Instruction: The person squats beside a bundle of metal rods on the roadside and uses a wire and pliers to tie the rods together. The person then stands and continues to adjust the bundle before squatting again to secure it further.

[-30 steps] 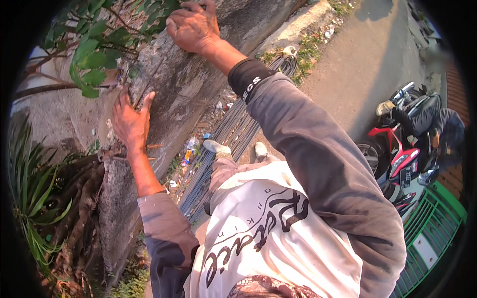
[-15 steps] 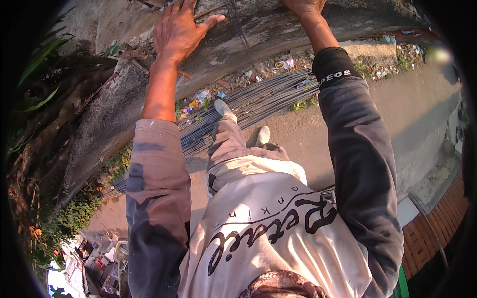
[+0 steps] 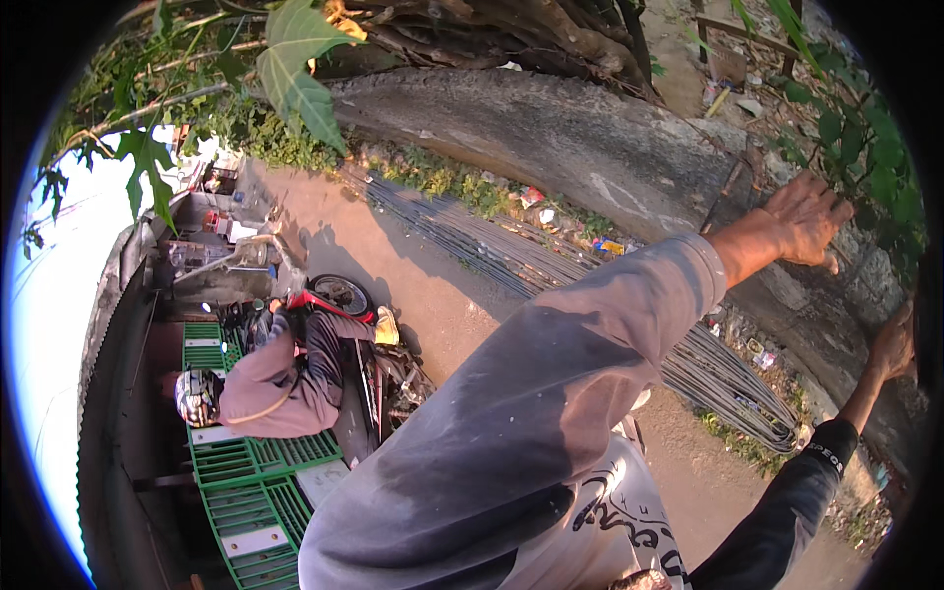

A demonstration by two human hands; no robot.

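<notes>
High on the right, the left hand (image 3: 806, 218) lies flat on the top of a rough grey concrete wall (image 3: 590, 138), its fingers (image 3: 836, 211) spread and pressing on the surface rather than curled round anything. Its grey sleeve (image 3: 551, 393) runs down from the wrist across the middle of the view. Lower and nearer the right rim, the right hand (image 3: 893, 344) also rests against the same wall; its fingers lie against the concrete, but the dark rim cuts off part of them, so I cannot tell whether they hook over an edge or simply press flat. A dark cuff (image 3: 824, 454) with a light band sits just below that wrist.

Below the wall, a long bundle of thin steel rods (image 3: 551, 270) lies along its foot on a dirt lane (image 3: 393, 246), with bits of coloured litter (image 3: 610, 246) and weeds just beside it. Across the lane, at the left, another person in a helmet (image 3: 197, 393) and a mauve long-sleeved top sits on a red motorbike (image 3: 339, 295), next to a green metal gate (image 3: 246, 472). Large green leaves (image 3: 300, 69) hang in from the top left, and dry branches (image 3: 472, 34) lie behind the wall. More leaves (image 3: 865, 147) crowd the right edge near the left hand.
</notes>
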